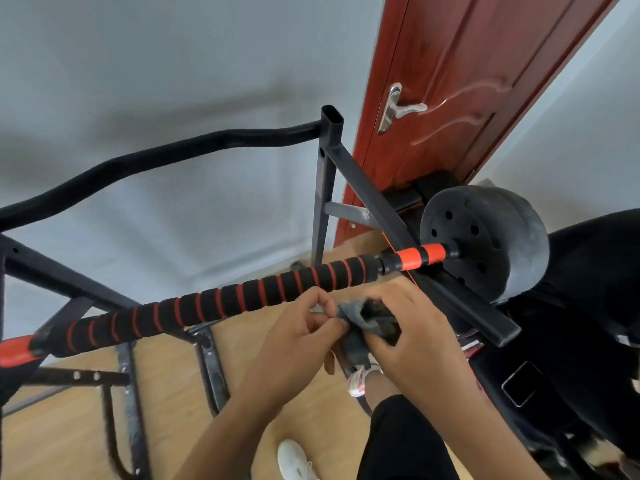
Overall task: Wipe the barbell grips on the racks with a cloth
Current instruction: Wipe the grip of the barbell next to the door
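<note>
Left hand (298, 337) pinches one edge of the grey cloth (363, 317); right hand (415, 327) curls round the rest. The barbell grip (225, 303) lies just beyond them, untouched, its long axis spanning the rack (467, 299) side to side. The right hand is nearer the weight plate (478, 233).

The barbell (214, 303) runs off the left edge, so its left end is cut off. Most of the cloth (367, 318) is buried between my hands: my left hand (294, 341) and right hand (415, 337) grip it, and only a dark grey bunch shows. The bottom edge crops my white shoe (294, 460). The rack (128, 410) smears into blur low on the left. I can't identify the black bulk (595, 289) at the right edge.
</note>
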Demonstrator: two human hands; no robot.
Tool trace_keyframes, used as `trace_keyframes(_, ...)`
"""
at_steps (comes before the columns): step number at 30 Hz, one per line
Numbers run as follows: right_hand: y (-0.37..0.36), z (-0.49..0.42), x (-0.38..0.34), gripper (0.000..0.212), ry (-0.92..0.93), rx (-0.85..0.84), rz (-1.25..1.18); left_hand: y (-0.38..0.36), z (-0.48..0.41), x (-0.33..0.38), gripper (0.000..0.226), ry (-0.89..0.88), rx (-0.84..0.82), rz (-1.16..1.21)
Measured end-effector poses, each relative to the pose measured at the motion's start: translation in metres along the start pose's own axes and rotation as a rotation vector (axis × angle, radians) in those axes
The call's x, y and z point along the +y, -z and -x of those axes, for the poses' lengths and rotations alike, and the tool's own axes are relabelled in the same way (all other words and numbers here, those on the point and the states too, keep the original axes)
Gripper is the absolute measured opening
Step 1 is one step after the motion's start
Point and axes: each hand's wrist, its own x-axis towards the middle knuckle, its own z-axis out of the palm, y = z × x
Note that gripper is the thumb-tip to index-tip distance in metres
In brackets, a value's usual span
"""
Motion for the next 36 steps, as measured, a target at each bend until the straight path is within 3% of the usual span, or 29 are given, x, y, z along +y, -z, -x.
trace_keyframes(4,-0.001,0.004,0.004,0.029,0.081,-0.159,-0.102,0.005,-0.005,-0.005,0.015,0.055,0.005,0.237)
trace_keyframes(6,0.005,0.009,0.001,0.028,0.082,-0.168,-0.224,0.013,-0.004,-0.004,0.026,0.044,-0.070,0.385)
trace_keyframes(8,0.011,0.010,-0.001,0.027,0.043,-0.137,-0.350,0.020,0.000,-0.002,0.034,0.017,-0.154,0.366)
trace_keyframes(12,0.017,-0.005,0.002,0.021,-0.061,-0.021,-0.428,0.030,0.005,0.001,0.021,-0.071,-0.316,0.311)
trace_keyframes(15,0.015,-0.021,0.004,0.028,-0.107,-0.173,-0.474,0.033,0.004,0.010,0.018,-0.157,-0.353,0.237)
trace_keyframes(17,0.010,-0.029,0.000,0.035,-0.201,-0.310,-0.633,0.030,0.000,0.015,0.014,-0.234,-0.191,0.160)
trace_keyframes(19,0.007,-0.035,-0.003,0.029,-0.311,-0.333,-0.800,0.026,-0.005,0.017,0.015,-0.321,0.098,-0.062)
trace_keyframes(21,0.007,-0.039,-0.004,0.021,-0.356,-0.317,-0.858,0.024,-0.009,0.015,0.019,-0.370,0.271,-0.300)
trace_keyframes(27,0.008,-0.049,-0.004,0.011,-0.294,-0.339,-0.739,0.029,-0.014,0.011,0.018,-0.334,0.293,-0.409)
trace_keyframes(29,0.013,-0.059,-0.003,0.012,-0.242,-0.275,-0.606,0.032,-0.015,0.016,0.020,-0.360,0.334,-0.511)
trace_keyframes(31,0.020,-0.075,0.000,0.016,-0.097,-0.169,-0.301,0.035,-0.020,0.017,0.040,-0.388,0.342,-0.709)
trace_keyframes(33,0.018,-0.094,0.000,0.014,0.033,-0.163,-0.043,0.031,-0.031,0.013,0.063,-0.300,0.318,-0.962)
trace_keyframes(36,-0.002,-0.111,-0.002,0.011,0.127,-0.246,0.205,0.019,-0.048,-0.001,0.059,-0.204,0.285,-1.320)
